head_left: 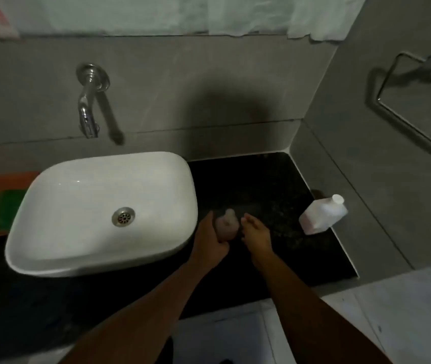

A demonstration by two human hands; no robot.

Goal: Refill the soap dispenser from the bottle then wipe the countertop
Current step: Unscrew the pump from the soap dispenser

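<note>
Steadying the soap dispenser (226,227) beside the sink (104,211).
Left hand (210,241) is gripping it; right hand's (257,236) grip is unclear; tipping is risking spills on the desk (261,179).

Basin (98,206) on countertop (248,179), toward its left part, under wall tap (88,111). Soap dispenser (226,227) just right of basin, between left hand (210,243) and right hand (256,236). Bottle (323,215) at right edge, against side wall.
</note>
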